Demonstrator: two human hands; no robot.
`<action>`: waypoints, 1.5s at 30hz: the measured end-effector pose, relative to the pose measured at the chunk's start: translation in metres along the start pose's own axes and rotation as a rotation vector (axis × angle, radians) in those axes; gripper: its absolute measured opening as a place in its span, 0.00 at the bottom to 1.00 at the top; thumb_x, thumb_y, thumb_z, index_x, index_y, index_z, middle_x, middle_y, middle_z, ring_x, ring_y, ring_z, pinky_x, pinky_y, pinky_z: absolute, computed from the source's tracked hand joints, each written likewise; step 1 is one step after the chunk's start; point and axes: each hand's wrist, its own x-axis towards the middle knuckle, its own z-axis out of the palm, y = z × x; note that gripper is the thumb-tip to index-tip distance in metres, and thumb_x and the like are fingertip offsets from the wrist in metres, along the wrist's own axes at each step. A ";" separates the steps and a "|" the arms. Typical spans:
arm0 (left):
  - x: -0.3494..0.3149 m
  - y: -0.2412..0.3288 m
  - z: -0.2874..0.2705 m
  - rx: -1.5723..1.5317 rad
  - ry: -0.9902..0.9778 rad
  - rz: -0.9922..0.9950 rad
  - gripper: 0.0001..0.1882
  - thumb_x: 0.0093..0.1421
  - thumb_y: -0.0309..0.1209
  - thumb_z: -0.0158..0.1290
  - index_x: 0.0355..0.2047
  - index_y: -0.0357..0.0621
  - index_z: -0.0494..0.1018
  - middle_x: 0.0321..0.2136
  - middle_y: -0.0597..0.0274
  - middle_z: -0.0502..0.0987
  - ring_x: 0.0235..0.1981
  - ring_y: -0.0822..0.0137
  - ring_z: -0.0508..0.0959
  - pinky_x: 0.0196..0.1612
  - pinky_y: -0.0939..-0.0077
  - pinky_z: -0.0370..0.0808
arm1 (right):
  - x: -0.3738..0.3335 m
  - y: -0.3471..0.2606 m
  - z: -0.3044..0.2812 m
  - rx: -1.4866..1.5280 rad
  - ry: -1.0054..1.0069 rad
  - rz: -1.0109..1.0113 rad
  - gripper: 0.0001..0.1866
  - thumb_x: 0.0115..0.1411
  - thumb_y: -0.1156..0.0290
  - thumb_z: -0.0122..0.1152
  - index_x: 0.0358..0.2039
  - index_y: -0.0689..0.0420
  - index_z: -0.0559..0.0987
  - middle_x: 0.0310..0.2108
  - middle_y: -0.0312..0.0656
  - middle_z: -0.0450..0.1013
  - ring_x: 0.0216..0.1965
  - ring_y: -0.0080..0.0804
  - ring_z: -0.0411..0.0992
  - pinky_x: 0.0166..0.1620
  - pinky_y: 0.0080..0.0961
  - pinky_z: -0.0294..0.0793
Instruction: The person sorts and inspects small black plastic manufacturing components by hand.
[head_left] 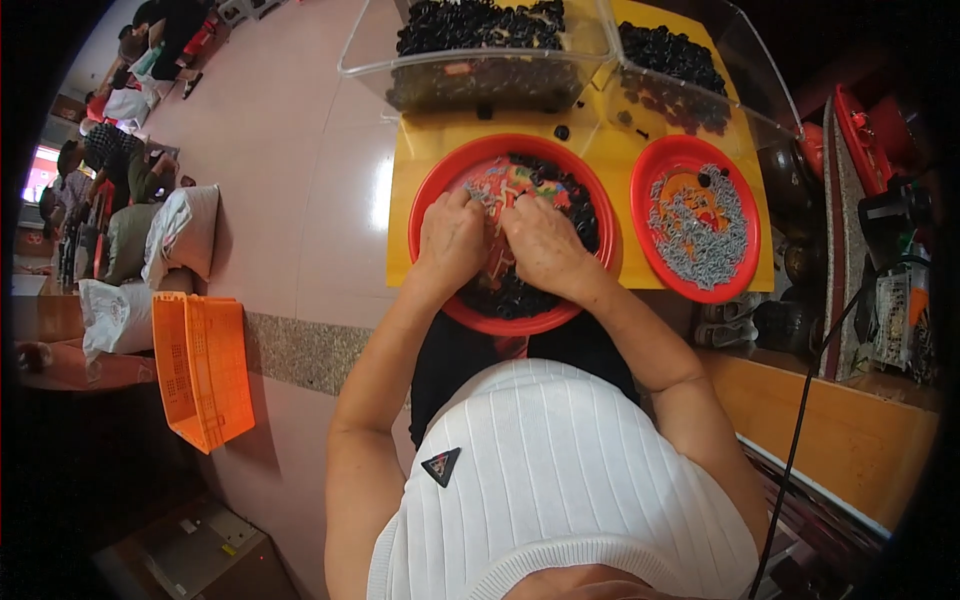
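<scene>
Both hands are over a round red tray (422, 185) with a patterned bottom. My left hand (455, 238) is at the left side of the tray, its fingers curled down and closed. Close beside it, my right hand (545, 243) also has its fingers bent together. Whatever they pinch is too small or hidden to make out. Small black parts (512, 298) lie along the right and near sides of this tray. A scatter of small pale screws (488, 188) lies beyond my fingertips. To the right, a second red tray (641, 235) holds many grey screws (700, 255).
Two clear plastic bins (480, 60) (680, 75) of black parts stand at the back of the yellow tabletop (610, 150). On the floor at left is an orange crate (205, 370). Filled white sacks (183, 235) and several people are farther left. A black cable (800, 420) hangs at right.
</scene>
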 end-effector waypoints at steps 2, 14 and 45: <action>0.002 0.006 -0.004 0.065 -0.025 0.064 0.07 0.37 0.26 0.53 0.19 0.38 0.70 0.23 0.53 0.68 0.29 0.55 0.69 0.31 0.65 0.65 | -0.002 0.000 0.000 0.040 -0.016 -0.008 0.09 0.38 0.82 0.52 0.25 0.63 0.70 0.29 0.52 0.64 0.36 0.48 0.64 0.40 0.36 0.65; -0.015 0.027 -0.024 -0.275 0.071 0.016 0.15 0.41 0.14 0.46 0.33 0.37 0.64 0.24 0.51 0.67 0.27 0.51 0.68 0.29 0.62 0.66 | -0.031 0.011 -0.015 0.500 0.205 -0.012 0.06 0.45 0.82 0.52 0.24 0.64 0.66 0.24 0.52 0.63 0.28 0.51 0.66 0.32 0.37 0.65; -0.056 0.071 -0.033 -2.195 0.063 -0.694 0.05 0.54 0.28 0.50 0.27 0.39 0.68 0.23 0.63 0.70 0.23 0.71 0.70 0.30 0.79 0.69 | -0.059 -0.056 -0.035 1.253 0.273 0.468 0.04 0.53 0.80 0.51 0.31 0.66 0.70 0.23 0.38 0.69 0.24 0.19 0.70 0.25 0.12 0.71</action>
